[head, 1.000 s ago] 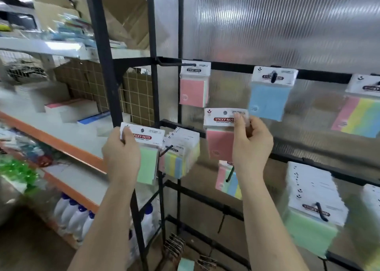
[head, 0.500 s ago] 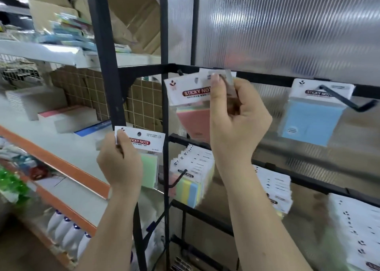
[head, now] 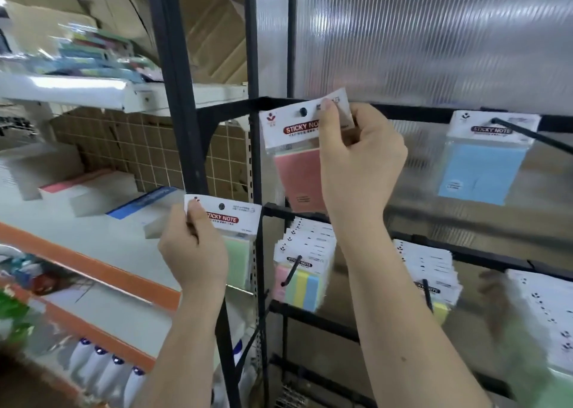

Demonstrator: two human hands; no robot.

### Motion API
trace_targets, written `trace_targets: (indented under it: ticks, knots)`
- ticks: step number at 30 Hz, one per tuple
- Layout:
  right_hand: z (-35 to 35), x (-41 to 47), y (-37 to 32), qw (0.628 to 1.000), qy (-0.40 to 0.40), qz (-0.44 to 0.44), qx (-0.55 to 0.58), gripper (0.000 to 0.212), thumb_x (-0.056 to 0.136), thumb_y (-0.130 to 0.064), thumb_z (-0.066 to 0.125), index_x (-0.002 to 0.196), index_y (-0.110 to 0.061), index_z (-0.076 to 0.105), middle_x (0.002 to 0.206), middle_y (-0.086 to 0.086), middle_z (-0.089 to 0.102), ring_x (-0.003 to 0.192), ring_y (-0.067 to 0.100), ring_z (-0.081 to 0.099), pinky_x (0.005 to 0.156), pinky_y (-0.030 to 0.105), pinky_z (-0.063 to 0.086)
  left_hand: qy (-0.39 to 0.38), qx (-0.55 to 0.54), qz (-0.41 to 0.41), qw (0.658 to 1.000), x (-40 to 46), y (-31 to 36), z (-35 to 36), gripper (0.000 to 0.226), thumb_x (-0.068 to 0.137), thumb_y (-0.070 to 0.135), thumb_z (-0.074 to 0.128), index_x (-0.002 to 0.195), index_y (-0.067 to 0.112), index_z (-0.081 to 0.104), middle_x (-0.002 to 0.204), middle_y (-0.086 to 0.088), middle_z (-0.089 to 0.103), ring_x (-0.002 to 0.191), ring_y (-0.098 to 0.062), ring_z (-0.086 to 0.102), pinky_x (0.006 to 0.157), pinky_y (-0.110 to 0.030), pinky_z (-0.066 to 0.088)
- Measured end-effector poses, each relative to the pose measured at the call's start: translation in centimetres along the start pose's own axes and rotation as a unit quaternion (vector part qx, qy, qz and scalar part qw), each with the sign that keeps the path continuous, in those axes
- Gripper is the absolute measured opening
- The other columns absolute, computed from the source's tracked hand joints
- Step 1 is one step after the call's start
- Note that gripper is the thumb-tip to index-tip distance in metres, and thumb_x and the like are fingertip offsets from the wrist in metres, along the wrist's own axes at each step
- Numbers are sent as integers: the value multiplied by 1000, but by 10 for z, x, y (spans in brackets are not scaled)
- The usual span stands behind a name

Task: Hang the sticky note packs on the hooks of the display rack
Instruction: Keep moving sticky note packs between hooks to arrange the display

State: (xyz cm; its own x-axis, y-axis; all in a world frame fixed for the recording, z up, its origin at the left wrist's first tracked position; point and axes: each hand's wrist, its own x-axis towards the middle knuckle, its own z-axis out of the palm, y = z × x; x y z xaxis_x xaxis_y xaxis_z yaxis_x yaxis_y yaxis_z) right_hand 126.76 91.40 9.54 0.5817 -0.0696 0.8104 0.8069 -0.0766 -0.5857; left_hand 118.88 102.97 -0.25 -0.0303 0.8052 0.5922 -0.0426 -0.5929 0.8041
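Pink pack [head: 299, 172] is at center of the frame, against the rack's [head: 173, 97] top bar; right hand [head: 356, 166] pinches its header card. Left hand [head: 193, 252], lower left of center, grips green pack [head: 237, 255] by its header.

A stationery shop: display rack [head: 310, 104] hooks hold packs, stocked shelves [head: 93, 271] alongside.

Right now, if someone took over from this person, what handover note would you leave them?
Right hand pinches the pink pack by its header at the top bar; the hook tip shows through its hole, pack not released.
Left hand holds the green pack low, off the rack.
Blue pack and the striped packs already hang.
Left: seat the pink, then hang the green.
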Motion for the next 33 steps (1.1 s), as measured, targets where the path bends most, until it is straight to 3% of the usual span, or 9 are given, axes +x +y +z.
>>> trace_targets:
  ticks: [6,11,16,22,26,28,33]
  knots:
    - [4,1,7,998,4,48,-46,33,94,-35,54,65,-22,47,56,-12,47,52,3,43,50,14,32,-62,-36,-6,997,9,-4,0,33,99,28,38,69,13,42,63,7,46,60,-11,46,54,-22,37]
    - [26,15,37,990,37,132,11,44,94,-31,56,55,-21,36,51,-9,36,48,3,36,51,14,31,-80,-71,-26,994,18,10,-4,37,101,20,38,65,23,37,65,10,47,57,10,47,53,-7,37]
    - [41,37,56,986,48,161,5,49,94,-19,54,54,-20,25,53,-8,27,49,8,24,47,17,27,-105,-90,-18,990,17,13,-5,38,101,18,38,64,22,37,63,8,45,57,9,46,52,-7,36]
    - [49,59,77,977,36,203,-58,33,90,-22,58,63,-26,38,81,2,46,55,5,33,50,17,27,-115,-109,-11,987,17,18,-6,38,101,15,39,63,21,37,61,9,44,57,9,48,52,-6,36]
    - [44,69,74,974,42,211,-71,14,86,-18,62,77,-17,52,71,-8,50,60,3,44,53,10,36,-125,-121,-19,985,15,20,-6,31,101,17,38,72,11,45,64,10,49,61,12,51,51,-6,38]
    - [38,66,70,975,57,202,-76,4,87,-19,60,88,-15,58,78,-7,55,68,6,48,57,12,35,-133,-126,-13,983,14,20,-7,30,101,17,38,75,7,47,65,10,50,61,12,52,51,-6,38]
    - [12,33,60,969,86,216,-83,12,92,-21,57,96,-15,66,89,-7,64,79,5,56,70,12,42,-161,-130,1,978,12,22,-7,32,101,22,38,72,10,46,64,10,51,60,9,51,52,-7,38]
